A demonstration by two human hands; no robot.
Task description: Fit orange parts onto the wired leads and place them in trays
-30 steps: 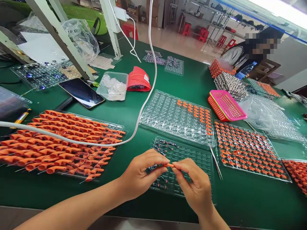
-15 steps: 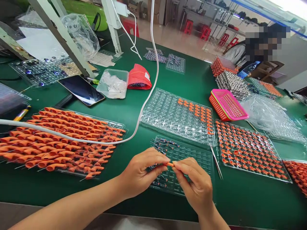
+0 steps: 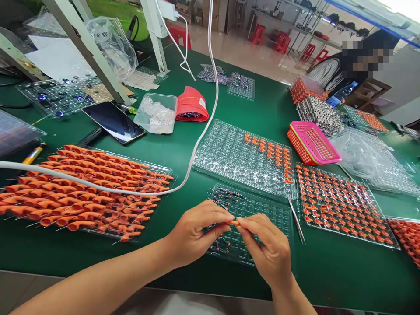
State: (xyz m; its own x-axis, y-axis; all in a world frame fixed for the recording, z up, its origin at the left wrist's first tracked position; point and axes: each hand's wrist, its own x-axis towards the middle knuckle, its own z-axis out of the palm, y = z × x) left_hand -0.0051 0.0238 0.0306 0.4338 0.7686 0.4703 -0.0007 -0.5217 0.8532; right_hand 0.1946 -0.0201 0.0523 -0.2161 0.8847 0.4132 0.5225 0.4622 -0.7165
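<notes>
A small orange plastic part (image 3: 234,222) is pinched between my two hands, mostly hidden by the fingertips. My left hand (image 3: 198,234) grips its left end with thumb and fingers closed. At its right end, my right hand (image 3: 265,247) closes in a pinch. Both hands hover over a clear blister tray (image 3: 259,210) whose left side carries several small dark pieces with orange tips (image 3: 226,195). Behind it lies another clear tray (image 3: 226,153) with orange parts (image 3: 278,153) in its right-hand cells.
Curved orange pieces with wires (image 3: 75,188) fill a tray at left. Tweezers (image 3: 297,221) lie beside a full tray of orange parts (image 3: 344,205). A white cable (image 3: 197,148) crosses the table. A pink basket (image 3: 315,142), phone (image 3: 113,122) and clear box (image 3: 156,113) stand farther back.
The camera view has shifted slightly. Both hands stay together on the small orange part, with only a slight change in how it lies between the fingertips.
</notes>
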